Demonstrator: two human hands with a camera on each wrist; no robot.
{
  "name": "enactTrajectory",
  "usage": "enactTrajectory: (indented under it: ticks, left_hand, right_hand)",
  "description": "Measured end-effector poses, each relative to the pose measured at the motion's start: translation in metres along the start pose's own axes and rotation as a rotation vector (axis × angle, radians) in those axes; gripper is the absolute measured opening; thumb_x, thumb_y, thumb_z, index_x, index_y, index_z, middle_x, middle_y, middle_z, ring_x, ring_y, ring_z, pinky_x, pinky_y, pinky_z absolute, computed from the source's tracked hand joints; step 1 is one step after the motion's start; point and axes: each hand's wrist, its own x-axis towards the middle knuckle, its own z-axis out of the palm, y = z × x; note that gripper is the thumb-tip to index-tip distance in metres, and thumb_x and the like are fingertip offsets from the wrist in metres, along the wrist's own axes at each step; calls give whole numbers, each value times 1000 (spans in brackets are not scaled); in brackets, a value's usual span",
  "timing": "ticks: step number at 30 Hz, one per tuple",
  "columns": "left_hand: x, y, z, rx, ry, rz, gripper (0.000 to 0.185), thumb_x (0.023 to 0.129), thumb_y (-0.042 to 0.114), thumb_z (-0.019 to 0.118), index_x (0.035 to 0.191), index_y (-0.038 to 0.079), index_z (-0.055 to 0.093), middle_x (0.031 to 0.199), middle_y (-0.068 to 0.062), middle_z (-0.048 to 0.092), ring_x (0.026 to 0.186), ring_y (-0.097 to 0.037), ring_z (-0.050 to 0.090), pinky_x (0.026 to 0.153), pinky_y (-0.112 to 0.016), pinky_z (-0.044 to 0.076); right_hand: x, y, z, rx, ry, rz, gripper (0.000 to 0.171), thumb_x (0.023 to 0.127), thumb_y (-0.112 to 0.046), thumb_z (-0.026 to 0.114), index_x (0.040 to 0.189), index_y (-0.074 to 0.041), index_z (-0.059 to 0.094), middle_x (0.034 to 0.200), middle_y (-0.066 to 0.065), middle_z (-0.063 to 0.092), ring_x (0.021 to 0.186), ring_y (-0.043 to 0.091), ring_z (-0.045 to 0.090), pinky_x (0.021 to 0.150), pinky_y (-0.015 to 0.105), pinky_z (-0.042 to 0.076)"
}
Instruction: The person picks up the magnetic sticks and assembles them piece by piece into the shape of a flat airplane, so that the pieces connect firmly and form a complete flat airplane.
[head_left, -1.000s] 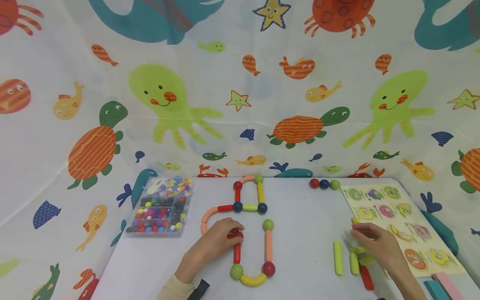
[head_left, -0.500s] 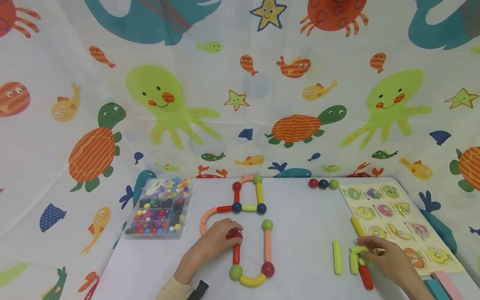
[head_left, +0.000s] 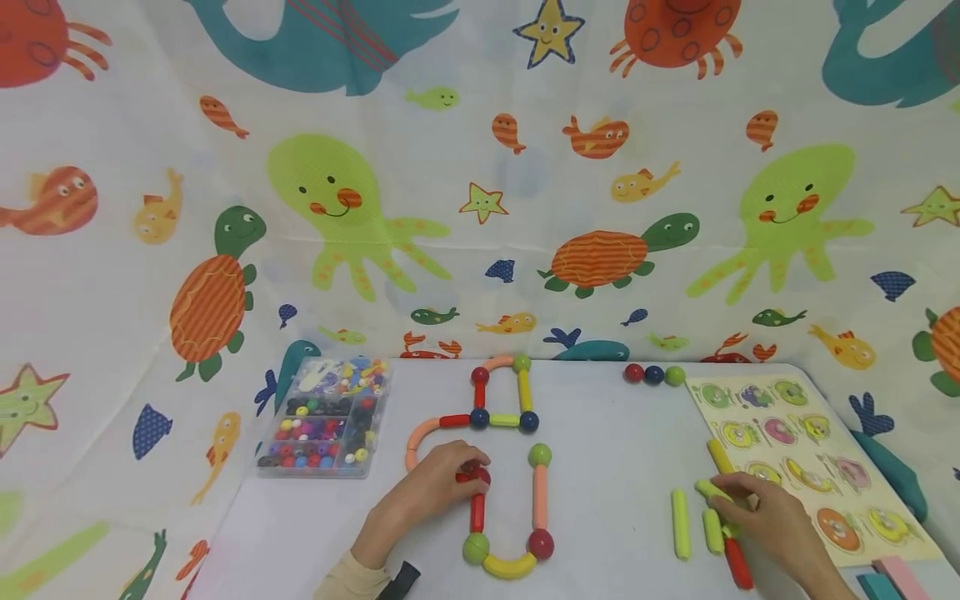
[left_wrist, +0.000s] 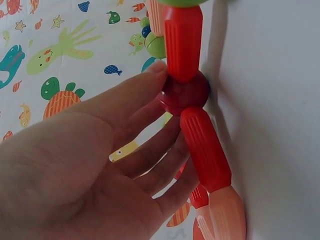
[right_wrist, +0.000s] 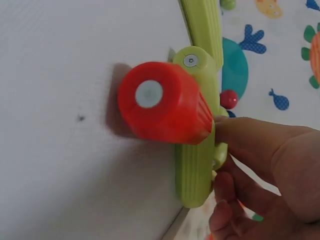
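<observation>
My left hand [head_left: 429, 486] pinches a dark red ball [left_wrist: 186, 95] between thumb and fingers. Red magnetic rods meet that ball on two sides: an upper rod [left_wrist: 183, 42] and a lower rod [left_wrist: 206, 150] in the left wrist view. The lower one leads on to a salmon curved rod [left_wrist: 227, 215]. At the right, my right hand [head_left: 768, 521] holds a short light green magnetic rod [head_left: 710, 489] by its end, tilted over other pieces. Beneath and beside it lie a green rod [head_left: 713, 532] and a red rod [head_left: 738, 565], whose metal-tipped end faces the right wrist camera.
A rod-and-ball outline continues past a blue ball [head_left: 479, 418] and a yellow curved rod [head_left: 510, 567]. Nearby lie a straight green rod [head_left: 680, 523] and a yellow rod [head_left: 720, 457]. A bead box [head_left: 324, 417] stands left; a picture board [head_left: 813, 442] lies right.
My right hand has come down onto the green pieces and now grips one green rod, which has shifted up and left. The left hand stays at the red ball.
</observation>
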Motion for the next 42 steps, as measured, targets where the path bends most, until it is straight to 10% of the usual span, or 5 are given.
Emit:
enactTrajectory:
  ticks: [11,24,42]
  left_hand:
    - [0,-2,1,-4,-2,2,29,92,24,76,119,14,71,102,6,68,93,-6,60,87,-27,55]
    - [2,-4,1,-8,-11,-27,30,92,26,76,119,16,71,102,11,68,93,-4,61,86,-22,54]
    - [3,-8,1,-26,-6,-1,29,91,25,77,118,15,72,101,9,68,92,-5,61,85,-20,53]
  right_hand:
    - [5,-57,18,71,120,-289,34,92,-45,72,120,-25,72,112,-6,70,98,10,58,82,28,49]
    - [19,-149,81,335,-177,-566,26,91,-34,76,116,-30,73,111,-13,72,98,7,63,88,23,54]
    - [17,-204,123,131,-124,-814,25,88,-19,80,112,-24,77,105,-18,74,102,6,65,108,54,41]
